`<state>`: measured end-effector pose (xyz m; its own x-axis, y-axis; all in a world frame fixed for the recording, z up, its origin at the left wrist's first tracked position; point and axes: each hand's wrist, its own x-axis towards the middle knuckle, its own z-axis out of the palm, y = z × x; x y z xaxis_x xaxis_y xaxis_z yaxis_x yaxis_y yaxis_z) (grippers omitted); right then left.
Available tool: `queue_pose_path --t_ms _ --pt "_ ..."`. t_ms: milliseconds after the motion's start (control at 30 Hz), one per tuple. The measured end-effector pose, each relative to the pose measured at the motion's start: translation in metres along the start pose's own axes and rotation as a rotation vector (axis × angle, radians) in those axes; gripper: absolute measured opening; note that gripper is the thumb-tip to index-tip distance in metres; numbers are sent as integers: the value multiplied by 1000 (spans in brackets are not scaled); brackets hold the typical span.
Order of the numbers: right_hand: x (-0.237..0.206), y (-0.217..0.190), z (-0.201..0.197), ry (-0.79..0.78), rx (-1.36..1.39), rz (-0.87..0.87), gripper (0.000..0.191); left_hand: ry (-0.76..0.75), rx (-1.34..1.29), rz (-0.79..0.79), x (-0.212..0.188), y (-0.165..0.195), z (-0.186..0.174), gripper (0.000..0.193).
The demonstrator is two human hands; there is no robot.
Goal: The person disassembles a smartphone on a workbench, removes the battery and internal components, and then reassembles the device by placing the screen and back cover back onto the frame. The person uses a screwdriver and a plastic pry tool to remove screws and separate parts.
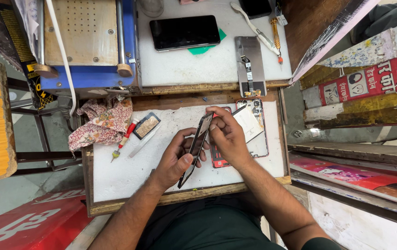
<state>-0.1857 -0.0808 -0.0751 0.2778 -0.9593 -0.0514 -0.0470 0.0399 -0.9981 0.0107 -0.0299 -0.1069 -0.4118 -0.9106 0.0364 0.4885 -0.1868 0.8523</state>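
Phone screen (195, 149) on edge above white table (124, 176), gripped by left hand (176, 159); right hand (226, 134) pinching its top end. Opened phone body (254, 125) beneath, possibly holding loose parts. Screwdriver (123, 141), floral cloth (103, 122) nearby.

Two bare forearms are seen w/ no watch, band or ring visible on either. Left hand (180, 155) and right hand (227, 134) are ungloved; nails are kept short. Fine dark hair is shown along both forearms. A dark green short sleeve edge is caught at the right upper arm, bottom right corner. Lap is covered by dark green/black fabric, prob. same garment or trousers; can't be told apart. No markings or logos are seen on clothing.
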Motion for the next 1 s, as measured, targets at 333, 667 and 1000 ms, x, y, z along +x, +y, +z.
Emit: queue_pose_path --t_ms 333,667,1000 --pt "0 7 -1 49 6 -5 35 -1 19 -5 0 0 1 96" --pt "-2 7 0 41 5 -16 37 -9 7 14 1 1 0 95" --pt "1 12 1 75 -28 -4 33 -2 -4 -3 1 -1 0 95"
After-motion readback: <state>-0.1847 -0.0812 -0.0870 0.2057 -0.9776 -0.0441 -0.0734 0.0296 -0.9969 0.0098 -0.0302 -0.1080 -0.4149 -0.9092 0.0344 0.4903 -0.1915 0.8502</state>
